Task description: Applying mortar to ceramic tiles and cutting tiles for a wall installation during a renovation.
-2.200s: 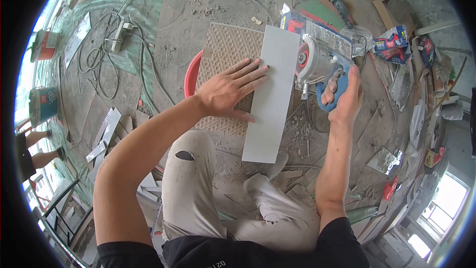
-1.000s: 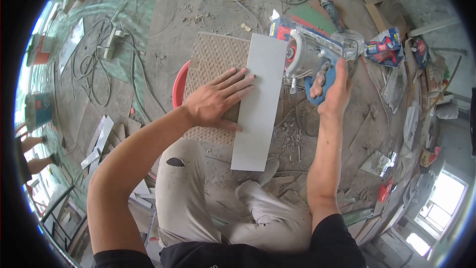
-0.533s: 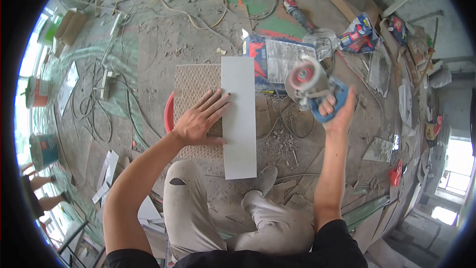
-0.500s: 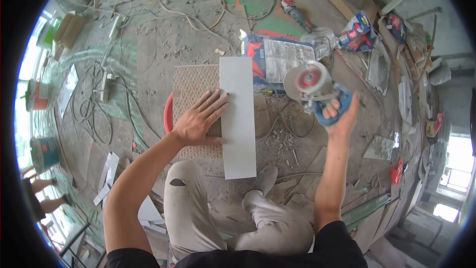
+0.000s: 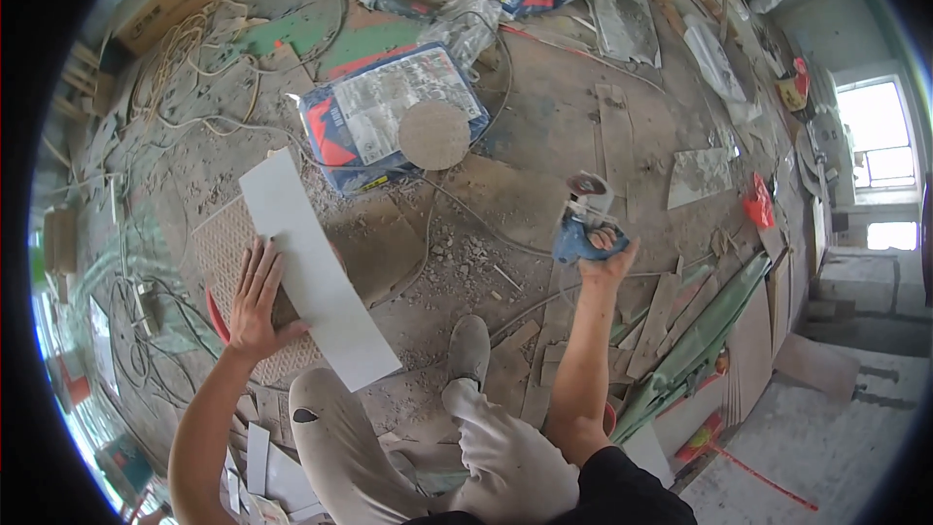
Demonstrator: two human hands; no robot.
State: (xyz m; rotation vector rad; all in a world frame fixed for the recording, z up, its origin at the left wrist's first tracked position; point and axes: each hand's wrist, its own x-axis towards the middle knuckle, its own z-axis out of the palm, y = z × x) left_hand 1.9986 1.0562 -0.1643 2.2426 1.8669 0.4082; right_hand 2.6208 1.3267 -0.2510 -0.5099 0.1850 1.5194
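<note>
My left hand [image 5: 256,306] lies flat, fingers stretched, on a tile with a ridged, waffle-patterned back [image 5: 222,251]. Its fingertips and thumb reach the edge of a long white tile strip [image 5: 313,267], which rests at a slant across the patterned tile. Out to the right, my right hand [image 5: 604,251] is wrapped around the handle of a blue hand-held tile cutter [image 5: 579,233]. The cutter's round blade end points away from me, well apart from both tiles. Below the patterned tile, part of a red rounded rim [image 5: 216,316] shows.
A blue and red bag [image 5: 335,151] lies beyond the tiles, with a round tile disc [image 5: 434,134] on it. An angle grinder [image 5: 394,2] lies farther back. Cables [image 5: 486,219] and rubble [image 5: 452,258] cover the floor; broken boards [image 5: 656,326] lie at the right.
The view has turned to the right. My right hand has carried the cutter away from the bag and the tile disc, toward the right. My left hand stays on the patterned tile.
</note>
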